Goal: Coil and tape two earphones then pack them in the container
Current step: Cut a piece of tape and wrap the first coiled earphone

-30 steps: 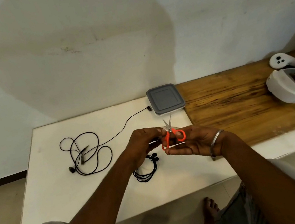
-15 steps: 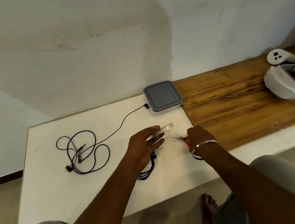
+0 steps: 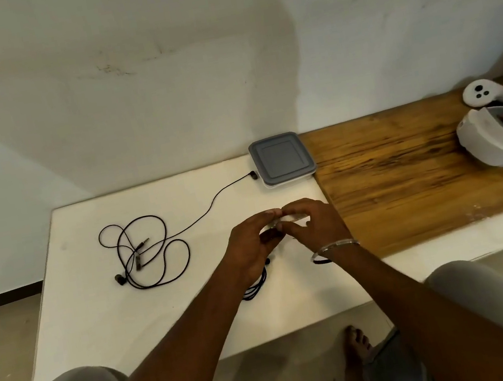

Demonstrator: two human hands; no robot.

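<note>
My left hand and my right hand meet above the white table, both pinching a clear tape roll held between them. Under my left wrist lies a coiled black earphone, partly hidden. A loose, uncoiled black earphone sprawls on the table's left, its cord running to an earbud beside the container. The container, with a grey lid on it, stands at the table's back edge.
A dark loop, apparently a scissors handle, shows under my right wrist. A wooden surface adjoins the table on the right, holding a white headset and a controller. The wall is right behind.
My right hand put the orange scissors down on the table and came back to the tape roll in my left hand. Both hands now hold the roll together.
</note>
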